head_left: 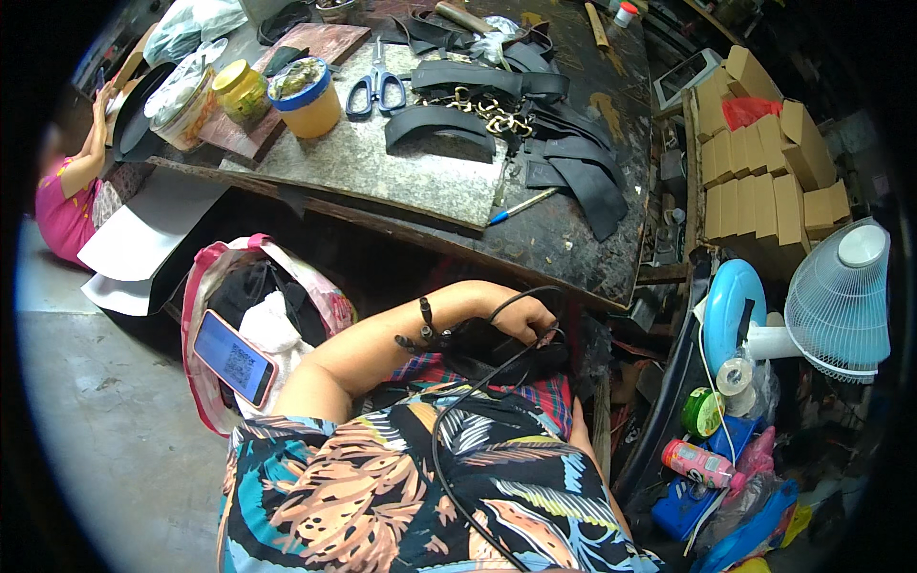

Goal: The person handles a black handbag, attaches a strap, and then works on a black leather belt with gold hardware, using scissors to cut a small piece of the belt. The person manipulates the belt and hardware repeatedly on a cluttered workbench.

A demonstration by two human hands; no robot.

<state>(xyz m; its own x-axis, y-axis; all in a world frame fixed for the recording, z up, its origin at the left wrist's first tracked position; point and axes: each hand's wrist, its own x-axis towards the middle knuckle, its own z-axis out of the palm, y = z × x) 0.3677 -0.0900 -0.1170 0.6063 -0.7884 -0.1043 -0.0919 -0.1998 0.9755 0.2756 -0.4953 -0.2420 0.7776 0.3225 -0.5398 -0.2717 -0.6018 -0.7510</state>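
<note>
My left hand (523, 318) is over my lap, its fingers curled down and closed at a dark, soft-looking black thing (482, 349). What exactly the fingertips grip is hidden. A thin black cable (439, 449) loops round this hand and runs down across my patterned top. Dark bands circle my left wrist. My right hand does not show; only a narrow strip of skin appears at the right side of my lap. On the workbench ahead lie black leather straps (439, 131) with gold-coloured metal fittings (492, 116), blue-handled scissors (375, 91) and a blue pen (522, 206).
Jars (306, 100) stand on the stone slab (363, 167) and a board. At left, a pink-edged bag (205, 286) carries a phone (234, 356); another person (72, 196) sits beyond. Cardboard boxes (764, 167), a blue fan (845, 301) and a pink bottle (702, 463) crowd the right.
</note>
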